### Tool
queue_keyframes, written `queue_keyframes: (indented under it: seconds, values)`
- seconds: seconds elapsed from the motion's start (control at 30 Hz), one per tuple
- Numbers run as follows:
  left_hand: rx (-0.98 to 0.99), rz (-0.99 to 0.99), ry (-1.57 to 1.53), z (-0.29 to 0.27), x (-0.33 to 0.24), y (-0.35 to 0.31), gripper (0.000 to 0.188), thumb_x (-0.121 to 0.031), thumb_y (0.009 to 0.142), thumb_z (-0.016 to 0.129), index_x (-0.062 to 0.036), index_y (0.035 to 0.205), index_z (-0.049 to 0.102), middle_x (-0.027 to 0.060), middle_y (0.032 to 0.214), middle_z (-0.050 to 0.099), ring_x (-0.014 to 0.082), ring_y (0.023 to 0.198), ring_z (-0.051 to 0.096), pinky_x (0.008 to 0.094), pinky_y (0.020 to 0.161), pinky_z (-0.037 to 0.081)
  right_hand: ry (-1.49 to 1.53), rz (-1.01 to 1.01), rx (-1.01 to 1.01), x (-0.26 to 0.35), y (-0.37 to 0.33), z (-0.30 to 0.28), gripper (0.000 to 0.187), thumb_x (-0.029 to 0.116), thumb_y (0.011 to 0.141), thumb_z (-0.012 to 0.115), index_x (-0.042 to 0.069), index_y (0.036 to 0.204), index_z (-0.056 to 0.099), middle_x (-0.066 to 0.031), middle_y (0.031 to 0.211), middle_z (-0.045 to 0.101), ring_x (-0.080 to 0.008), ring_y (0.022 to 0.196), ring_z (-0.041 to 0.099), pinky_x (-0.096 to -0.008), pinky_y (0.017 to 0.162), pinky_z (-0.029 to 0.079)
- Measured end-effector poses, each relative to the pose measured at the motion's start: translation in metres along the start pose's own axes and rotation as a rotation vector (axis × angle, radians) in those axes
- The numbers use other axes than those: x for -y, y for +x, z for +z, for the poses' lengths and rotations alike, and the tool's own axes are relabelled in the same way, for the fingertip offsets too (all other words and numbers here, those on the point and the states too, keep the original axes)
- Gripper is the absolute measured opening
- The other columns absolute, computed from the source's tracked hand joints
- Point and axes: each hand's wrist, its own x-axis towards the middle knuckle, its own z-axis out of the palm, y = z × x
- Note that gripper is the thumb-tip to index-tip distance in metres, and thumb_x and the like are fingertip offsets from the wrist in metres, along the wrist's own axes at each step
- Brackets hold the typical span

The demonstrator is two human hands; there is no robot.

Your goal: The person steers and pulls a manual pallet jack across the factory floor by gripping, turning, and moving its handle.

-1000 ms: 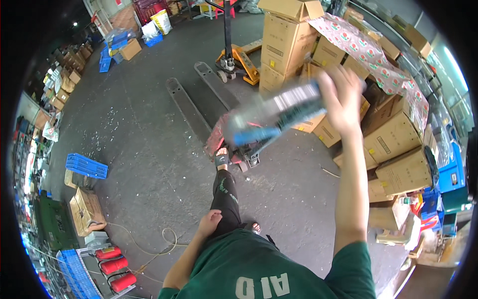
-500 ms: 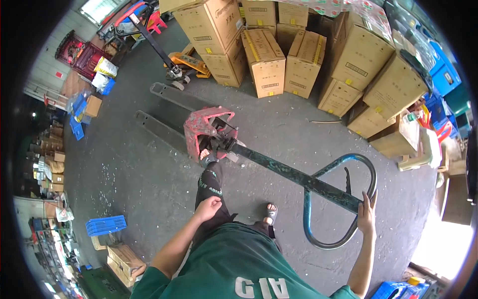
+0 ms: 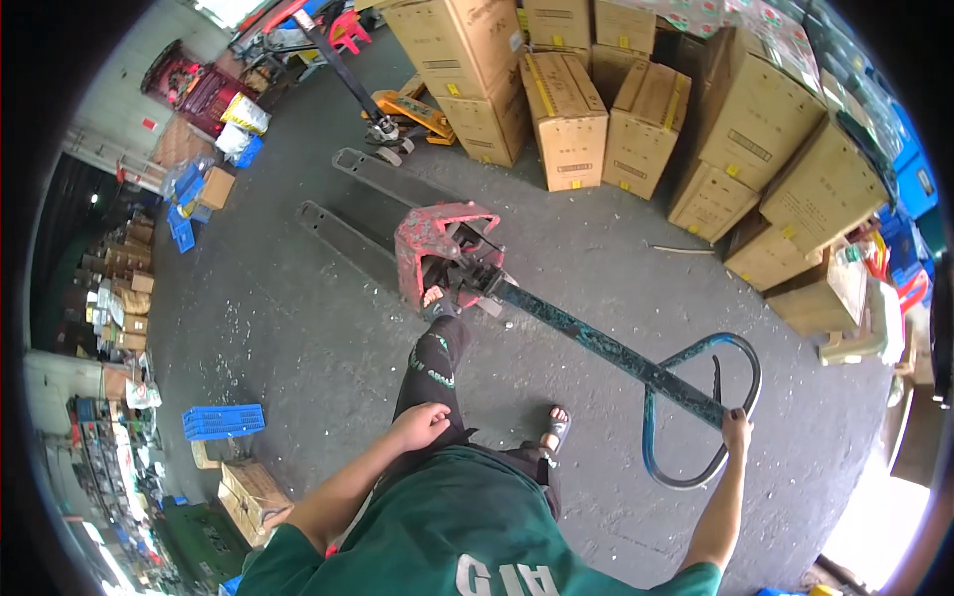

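A pallet jack stands on the grey floor in front of me. Its red, worn body (image 3: pixel 422 243) carries two dark forks (image 3: pixel 343 233) pointing to the far left. From the body, a long chipped teal handle bar (image 3: pixel 586 338) slants toward my right and ends in a blue loop grip (image 3: pixel 651 437). My right hand (image 3: pixel 736 432) is wrapped round this loop where the bar meets it. Above my left thigh hovers my left hand (image 3: pixel 421 427), fingers curled in, with nothing visible in them. My left foot (image 3: pixel 437 306) is against the jack's body by the wheels.
Stacked cardboard boxes (image 3: pixel 566 124) line the far side and far right. An orange pallet jack (image 3: pixel 417 114) stands beyond the forks. A blue crate (image 3: pixel 224 421) and a cardboard box (image 3: pixel 253 497) lie at left. A thin stick (image 3: pixel 682 249) is on the floor before the boxes.
My right hand's fingers, stretched out over the grip before, are now closed round it. The whole scene has shifted slightly right in view. My left hand stays by my thigh.
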Motion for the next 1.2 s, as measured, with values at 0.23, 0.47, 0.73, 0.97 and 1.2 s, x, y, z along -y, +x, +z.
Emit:
queue_keyframes:
  seconds: [0.23,0.47,0.73,0.97,1.2]
  values:
    - [0.166,0.056,-0.082,-0.007,-0.067,0.022,0.030,-0.016,0.085,0.059,-0.0022,0.111,0.058,0.0131,0.099,0.065,0.0247,0.083,0.064,0.0317,0.073,0.050,0.052,-0.256,-0.109,0.107,-0.144,-0.120,0.033,0.030,0.083,0.056,0.007,0.105,0.061,-0.0197,0.106,0.054,-0.0330,0.091,0.054,-0.0421,0.084,0.045]
    - [-0.146,0.840,-0.417,-0.104,-0.233,0.018,0.035,-0.009,0.085,0.060,-0.0054,0.119,0.054,0.0098,0.115,0.059,0.0272,0.096,0.058,0.0330,0.074,0.049,0.176,-1.271,-0.541,0.334,-0.264,-0.202,0.021,0.015,0.082,0.053,0.001,0.092,0.065,-0.0171,0.110,0.054,-0.0346,0.105,0.051,-0.0461,0.106,0.030]
    - [-0.982,0.499,-0.974,-0.232,-0.197,0.009,0.038,-0.016,0.095,0.048,0.0017,0.127,0.041,0.0043,0.098,0.053,0.0084,0.084,0.047,0.0218,0.073,0.040,0.260,-1.491,-0.534,0.618,-0.328,-0.176,0.041,0.040,0.087,0.044,0.004,0.084,0.064,-0.0120,0.097,0.062,-0.0349,0.103,0.049,-0.0544,0.092,0.030]
    - [-0.983,0.557,-0.931,-0.246,-0.142,0.034,0.033,-0.021,0.097,0.042,-0.0006,0.123,0.043,0.0029,0.093,0.052,0.0070,0.071,0.040,0.0211,0.063,0.035,0.272,-1.505,-0.569,0.641,-0.339,-0.161,0.039,0.036,0.090,0.044,0.002,0.080,0.060,-0.0130,0.086,0.061,-0.0320,0.090,0.051,-0.0427,0.086,0.034]
    - [0.070,0.930,-0.880,-0.121,-0.188,0.004,0.042,-0.017,0.092,0.049,-0.0032,0.131,0.043,0.0102,0.127,0.047,0.0232,0.111,0.047,0.0339,0.093,0.038,0.390,-1.484,-0.345,0.403,-0.255,-0.199,0.010,0.016,0.071,0.051,0.006,0.072,0.052,-0.0098,0.087,0.054,-0.0320,0.114,0.042,-0.0446,0.101,0.026]
